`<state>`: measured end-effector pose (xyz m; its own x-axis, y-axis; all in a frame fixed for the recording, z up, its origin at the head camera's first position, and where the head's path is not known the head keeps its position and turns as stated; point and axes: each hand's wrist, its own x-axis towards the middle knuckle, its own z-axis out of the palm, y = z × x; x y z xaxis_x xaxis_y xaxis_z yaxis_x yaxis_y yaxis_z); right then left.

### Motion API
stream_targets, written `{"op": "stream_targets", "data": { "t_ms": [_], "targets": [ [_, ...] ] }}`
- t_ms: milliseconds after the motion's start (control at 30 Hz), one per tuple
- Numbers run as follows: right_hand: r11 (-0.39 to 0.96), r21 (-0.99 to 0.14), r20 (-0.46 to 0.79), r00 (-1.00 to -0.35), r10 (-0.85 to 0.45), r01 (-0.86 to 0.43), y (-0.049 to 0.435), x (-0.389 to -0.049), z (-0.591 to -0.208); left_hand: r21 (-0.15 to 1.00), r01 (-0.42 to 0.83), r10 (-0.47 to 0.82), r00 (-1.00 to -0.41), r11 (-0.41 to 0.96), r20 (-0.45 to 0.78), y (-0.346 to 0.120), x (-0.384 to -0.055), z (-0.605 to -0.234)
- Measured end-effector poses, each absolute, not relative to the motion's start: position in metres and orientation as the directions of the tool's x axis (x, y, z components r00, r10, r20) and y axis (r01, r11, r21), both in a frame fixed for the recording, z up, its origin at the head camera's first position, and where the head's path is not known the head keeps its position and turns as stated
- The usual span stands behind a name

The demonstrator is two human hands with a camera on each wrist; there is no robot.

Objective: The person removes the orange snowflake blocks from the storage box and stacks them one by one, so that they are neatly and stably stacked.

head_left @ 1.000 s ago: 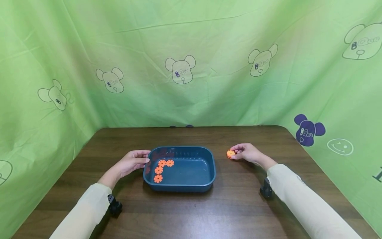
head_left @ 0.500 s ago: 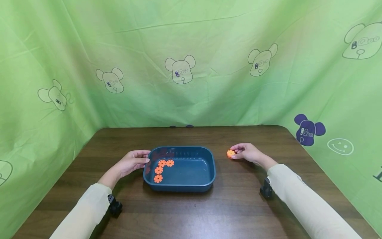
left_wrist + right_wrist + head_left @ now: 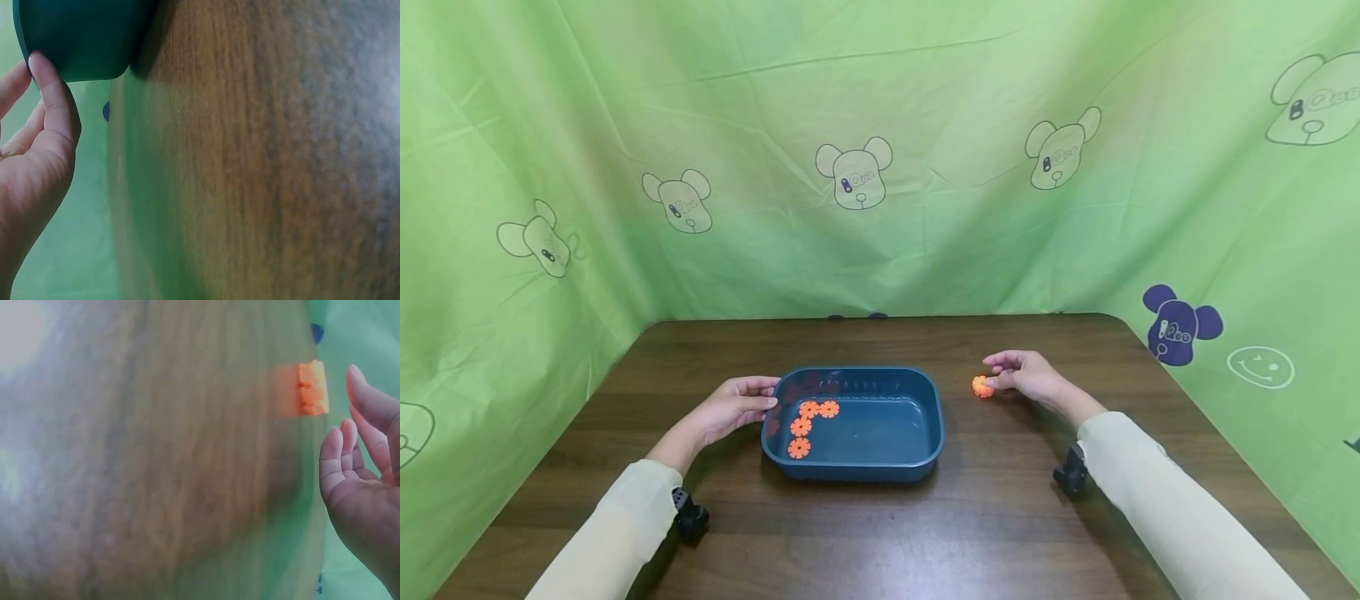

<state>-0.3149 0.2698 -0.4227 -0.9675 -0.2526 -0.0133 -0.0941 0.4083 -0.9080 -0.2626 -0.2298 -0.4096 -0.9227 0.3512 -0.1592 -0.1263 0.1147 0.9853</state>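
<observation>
With left hand, pinching the nearest end of a dark-blue rectangular plastic tray, likely to steady it, and with right hand, relaxed and holding nothing, hovering beside an orange flower-shaped plastic piece on the brown wood-grained table, within easy reach.

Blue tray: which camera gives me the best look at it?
The head view: it shows nearly all of the blue tray, including its floor and the orange pieces inside. The left wrist view shows only part of its outside, with the left hand at the rim. The right wrist view misses it.
</observation>
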Motion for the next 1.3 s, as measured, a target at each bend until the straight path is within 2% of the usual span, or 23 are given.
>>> {"op": "stream_targets", "data": {
  "t_ms": [533,1033,1300],
  "targets": [
    [0.394,-0.9,0.082,-0.959,-0.27,-0.188,0.234,-0.305,-0.386,0.988,-0.123,0.369,-0.918,0.091,-0.148,-0.229,-0.263,-0.409],
    [0.297,-0.925,0.124,-0.925,-0.359,-0.239,0.156,-0.288,-0.367,0.987,-0.124,0.363,-0.919,0.105,-0.154,-0.23,-0.262,-0.409],
    [0.291,-0.933,0.071,-0.899,-0.432,-0.213,0.113,-0.277,-0.365,0.988,-0.121,0.359,-0.921,0.099,-0.149,-0.23,-0.262,-0.41]
  ]
}}
